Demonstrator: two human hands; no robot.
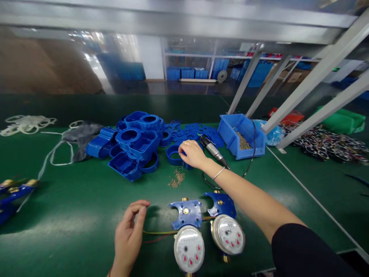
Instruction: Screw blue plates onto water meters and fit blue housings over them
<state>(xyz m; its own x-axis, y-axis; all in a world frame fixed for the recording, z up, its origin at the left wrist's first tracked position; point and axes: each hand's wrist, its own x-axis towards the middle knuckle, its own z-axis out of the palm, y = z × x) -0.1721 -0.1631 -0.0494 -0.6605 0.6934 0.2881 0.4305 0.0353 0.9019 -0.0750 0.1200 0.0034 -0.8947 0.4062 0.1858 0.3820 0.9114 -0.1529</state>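
Note:
My right hand (192,154) reaches to the blue plastic rings in mid-bench. Its fingers are curled at the edge of one blue ring (170,158) and appear to grip it; the fingertips are partly hidden. Nearer to me, my left hand (129,231) hovers empty, thumb and fingers loosely bent and apart. To its right lie two water meters with round white dials, one left (189,248) and one right (229,234). Behind them sit a blue bracket plate (191,215) and a second blue plate (226,206). Yellow and red wires (160,232) run beside the left meter.
A small pile of screws (176,179) lies before the rings. Blue housings (138,142) are heaped left, flat blue gaskets (193,132) behind. An electric screwdriver (215,151) rests by a blue bin (245,154) of screws. Metal frame posts (314,69) stand at right.

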